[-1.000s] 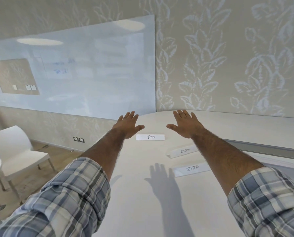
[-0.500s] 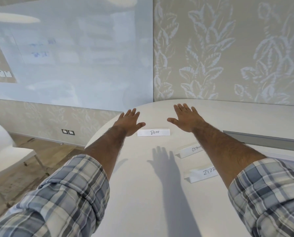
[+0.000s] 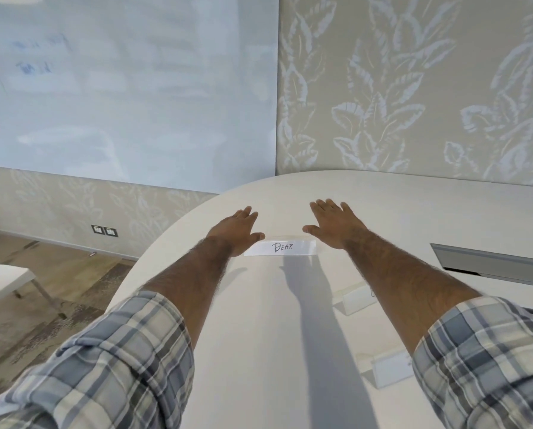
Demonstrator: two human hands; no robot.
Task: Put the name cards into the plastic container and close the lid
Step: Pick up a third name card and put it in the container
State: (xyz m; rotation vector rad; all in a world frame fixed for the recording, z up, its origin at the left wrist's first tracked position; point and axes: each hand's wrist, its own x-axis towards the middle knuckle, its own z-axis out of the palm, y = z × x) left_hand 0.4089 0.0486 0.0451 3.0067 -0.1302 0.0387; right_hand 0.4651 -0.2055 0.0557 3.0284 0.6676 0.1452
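A white name card reading "BEAR" stands in a clear holder on the white oval table, facing me. My left hand is stretched out flat at the card's left end, thumb near its corner. My right hand is spread at the card's right end, thumb by the top edge. Both hands hold nothing. Two more name cards stand nearer, at the right: one partly hidden by my right forearm, another partly behind my right sleeve. No plastic container shows.
A grey recessed cable slot runs across the table at the right. The leaf-patterned wall stands just behind the table's far rim. A glass whiteboard hangs at the left, a white chair below it over the floor.
The view has come closer and tilted down. Both hands have drawn in to the two ends of the "BEAR" card. The two nearer cards have slid toward the lower right of the view.
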